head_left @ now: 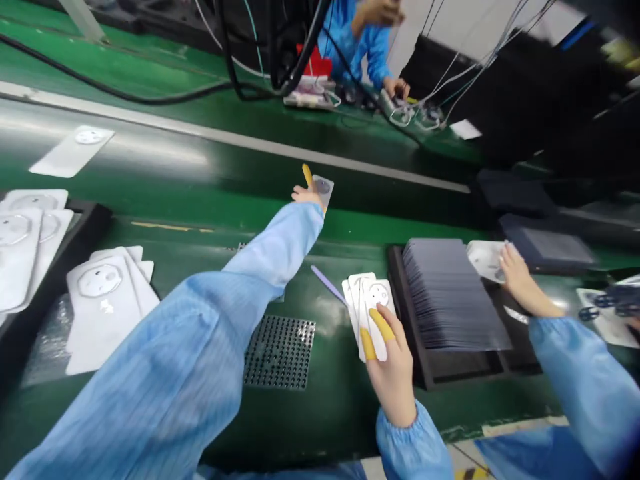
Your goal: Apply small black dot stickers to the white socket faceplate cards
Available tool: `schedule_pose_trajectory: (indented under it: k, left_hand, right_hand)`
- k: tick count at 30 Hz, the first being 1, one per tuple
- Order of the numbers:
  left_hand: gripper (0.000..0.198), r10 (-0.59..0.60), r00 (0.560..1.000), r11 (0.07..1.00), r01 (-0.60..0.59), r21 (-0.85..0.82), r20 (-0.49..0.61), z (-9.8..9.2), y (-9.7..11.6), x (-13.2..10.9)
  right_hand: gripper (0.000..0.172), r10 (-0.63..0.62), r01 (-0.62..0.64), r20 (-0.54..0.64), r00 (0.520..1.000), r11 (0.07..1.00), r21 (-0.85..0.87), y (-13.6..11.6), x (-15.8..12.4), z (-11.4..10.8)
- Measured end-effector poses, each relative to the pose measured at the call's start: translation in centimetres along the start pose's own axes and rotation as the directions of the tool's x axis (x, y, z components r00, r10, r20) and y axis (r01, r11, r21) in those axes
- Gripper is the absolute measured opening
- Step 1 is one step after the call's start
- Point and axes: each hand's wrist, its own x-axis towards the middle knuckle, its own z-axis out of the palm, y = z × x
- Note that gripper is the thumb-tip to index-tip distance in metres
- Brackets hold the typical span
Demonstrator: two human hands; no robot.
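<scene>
My left hand, with a yellow cot on one raised finger, reaches out over the far green strip. It holds a small white phone back cover by its side; part of the cover is hidden behind the hand. Nearer to me, my right hand grips a fanned stack of white phone back covers; two of its fingers wear yellow cots. A thin purple stick lies against the stack's upper left. A black perforated mat sits on the green table, partly under my left sleeve.
More white covers lie piled at the left, beside a black tray. Dark sheets fill a tray at the right, where a neighbour's hand touches a white cover. One cover lies on the far strip. Black cables hang above.
</scene>
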Motion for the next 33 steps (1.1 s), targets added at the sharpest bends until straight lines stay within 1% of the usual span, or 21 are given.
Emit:
schedule_pose_trajectory:
  k: [4, 5, 7, 9, 10, 11, 12, 13, 14, 15, 16, 17, 18, 20, 22, 24, 26, 27, 28, 30, 33]
  left_hand:
    - [0.034, -0.070, 0.996, 0.995, 0.073, -0.067, 0.051, -1.7, -1.6, 1.7]
    - [0.031, -0.053, 0.996, 0.993, 0.061, -0.101, 0.074, -2.4, -2.0, 1.5]
    - [0.028, 0.003, 0.996, 0.985, 0.013, -0.173, 0.092, -4.4, -3.1, 0.0]
    - [0.036, 0.074, 0.995, 0.968, -0.057, -0.245, 0.061, -6.6, -5.1, -3.1]
    - [0.049, 0.104, 0.994, 0.958, -0.091, -0.274, 0.033, -7.6, -6.4, -5.2]
    - [0.069, 0.134, 0.991, 0.939, -0.130, -0.318, -0.010, -8.6, -8.0, -7.6]
    - [0.080, 0.143, 0.989, 0.924, -0.142, -0.355, -0.024, -9.4, -9.7, -10.1]
    - [0.083, 0.130, 0.991, 0.920, -0.129, -0.370, -0.022, -9.9, -11.5, -12.7]
    - [0.079, 0.107, 0.994, 0.918, -0.097, -0.385, 0.003, -10.2, -13.2, -15.2]
    - [0.070, 0.033, 0.999, 0.902, -0.032, -0.430, -0.004, -10.2, -14.7, -17.7]
    - [0.059, -0.061, 0.998, 0.859, 0.064, -0.508, 0.022, -10.0, -16.0, -19.9]
    - [0.049, -0.122, 0.988, 0.793, 0.156, -0.588, 0.098, -9.5, -17.1, -21.9]
    - [0.045, -0.145, 0.978, 0.757, 0.207, -0.620, 0.150, -8.9, -17.8, -23.7]
    - [0.050, -0.159, 0.959, 0.689, 0.277, -0.670, 0.233, -7.4, -18.3, -26.6]
    - [0.054, -0.160, 0.944, 0.637, 0.322, -0.700, 0.289, -6.2, -17.9, -28.5]
    - [0.047, -0.171, 0.932, 0.596, 0.357, -0.719, 0.320, -5.6, -17.1, -29.6]
    - [0.037, -0.188, 0.927, 0.575, 0.372, -0.729, 0.324, -5.4, -16.3, -30.1]
    - [0.034, -0.192, 0.927, 0.571, 0.372, -0.732, 0.322, -5.5, -15.9, -30.2]
    - [0.032, -0.191, 0.928, 0.570, 0.370, -0.733, 0.320, -5.5, -15.7, -30.2]
    - [0.030, -0.178, 0.932, 0.582, 0.359, -0.729, 0.317, -5.5, -15.5, -30.3]
    - [0.027, -0.155, 0.941, 0.615, 0.330, -0.716, 0.301, -5.4, -15.6, -30.5]
  right_hand:
    - [0.057, -0.045, 0.027, 0.196, 0.980, 0.996, 0.089, -3.4, -1.4, 4.4]
    - [0.054, -0.054, 0.033, 0.229, 0.972, 0.995, 0.096, -4.0, -1.7, 5.5]
    - [0.038, -0.060, 0.030, 0.248, 0.967, 0.992, 0.125, -4.8, -2.1, 7.1]
    - [0.020, -0.018, -0.043, 0.245, 0.969, 0.969, 0.244, -5.1, -2.2, 7.7]
    - [0.015, 0.030, -0.120, 0.262, 0.965, 0.934, 0.336, -5.2, -2.1, 7.6]
    - [0.012, 0.082, -0.203, 0.288, 0.954, 0.885, 0.419, -5.2, -1.9, 7.2]
    - [0.012, 0.131, -0.290, 0.330, 0.935, 0.819, 0.495, -5.2, -1.6, 6.7]
    - [0.015, 0.168, -0.379, 0.390, 0.905, 0.736, 0.562, -5.2, -1.2, 6.0]
    - [0.020, 0.183, -0.463, 0.465, 0.866, 0.642, 0.611, -5.2, -0.7, 5.3]
    - [0.026, 0.172, -0.537, 0.542, 0.823, 0.550, 0.640, -5.2, -0.1, 4.6]
    - [0.030, 0.141, -0.599, 0.613, 0.777, 0.467, 0.651, -5.2, 0.5, 4.1]
    - [0.033, 0.104, -0.653, 0.674, 0.731, 0.393, 0.647, -5.2, 1.0, 3.6]
    - [0.034, 0.072, -0.686, 0.712, 0.698, 0.352, 0.637, -5.2, 1.6, 3.4]
    - [0.036, 0.050, -0.685, 0.724, 0.688, 0.376, 0.624, -5.2, 2.4, 3.4]
    - [0.037, 0.050, -0.634, 0.700, 0.712, 0.475, 0.611, -5.2, 2.7, 3.7]
    - [0.040, 0.061, -0.493, 0.608, 0.792, 0.652, 0.577, -5.5, 2.5, 4.1]
    - [0.042, 0.035, -0.249, 0.409, 0.912, 0.839, 0.483, -6.2, 2.0, 4.3]
    - [0.041, -0.020, -0.115, 0.300, 0.954, 0.897, 0.426, -6.7, 1.6, 4.4]
    - [0.040, -0.103, 0.012, 0.220, 0.970, 0.924, 0.382, -7.2, 1.3, 4.4]
    - [0.039, -0.296, 0.215, 0.177, 0.939, 0.903, 0.372, -8.3, 0.8, 4.5]
    - [0.031, -0.483, 0.386, 0.178, 0.858, 0.832, 0.398, -9.2, 0.5, 5.0]
